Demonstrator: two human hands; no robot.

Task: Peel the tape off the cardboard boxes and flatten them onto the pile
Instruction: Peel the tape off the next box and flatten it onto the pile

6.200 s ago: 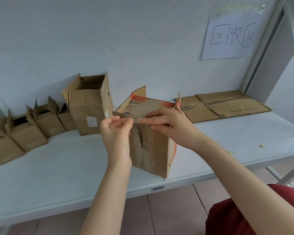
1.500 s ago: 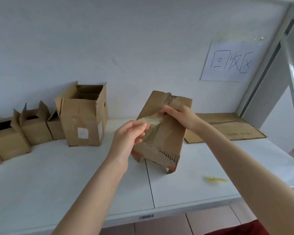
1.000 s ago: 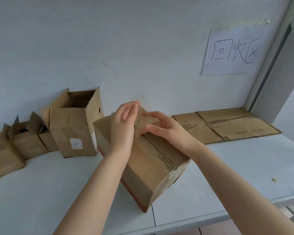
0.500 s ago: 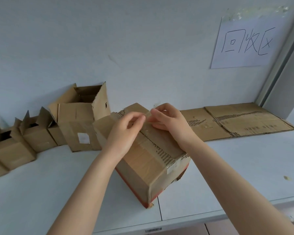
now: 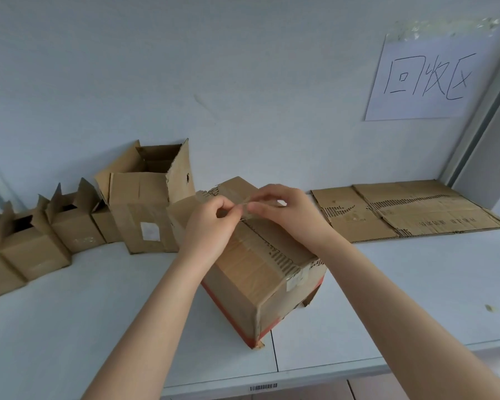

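Note:
A brown cardboard box (image 5: 254, 278) with a red bottom edge lies on its side on the white shelf (image 5: 98, 313). Clear tape (image 5: 244, 210) runs along its top seam. My left hand (image 5: 211, 223) pinches the lifted end of that tape with thumb and forefinger. My right hand (image 5: 283, 212) sits just to the right on the box top, its fingertips at the same tape end. The pile of flattened cardboard (image 5: 401, 209) lies at the back right against the wall.
An open tall box (image 5: 147, 203) stands at the back, left of my hands. Several smaller open boxes (image 5: 41, 235) line up further left. A paper sign (image 5: 425, 79) hangs on the wall. A small tape scrap (image 5: 489, 308) lies near the shelf's right front edge.
The box has gone from held upright to lying on its side on the shelf. Both hands have closed in on the top seam, and the left now pinches the tape end.

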